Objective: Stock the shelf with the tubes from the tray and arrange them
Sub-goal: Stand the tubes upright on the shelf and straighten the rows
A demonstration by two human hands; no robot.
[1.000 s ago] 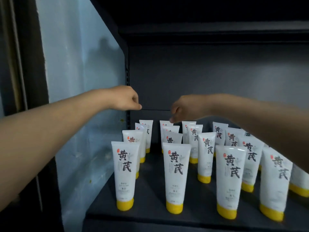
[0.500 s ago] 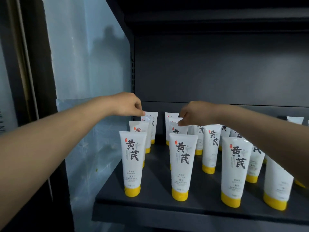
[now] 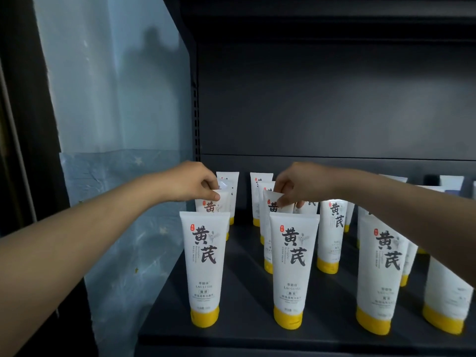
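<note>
tubes of white plastic with yellow caps (image 3: 204, 269) stand cap-down on the dark grey metal shelf (image 3: 247, 328), in columns running from its front edge towards the back. the stocking looks largely done: the columns near the left edge are filled, and more carry on to the right until the view cuts off. the tray is not in view, so how many are left to bring cannot be told. what remains, i judge, is mostly straightening.

the left hand (image 3: 198, 182) pinches the top seam of the second tube in the column nearest the left edge (image 3: 213, 204), thumb and fingers curled on it. the right hand (image 3: 298, 184) pinches the top of the second tube in the next column (image 3: 273, 202) the same way. both tubes sit just behind the front ones.

each label bears large black characters 黄芪 with a small red seal beside them. lower down is a latin line that seems to read lao li shi. the finer print is too small to read.
</note>
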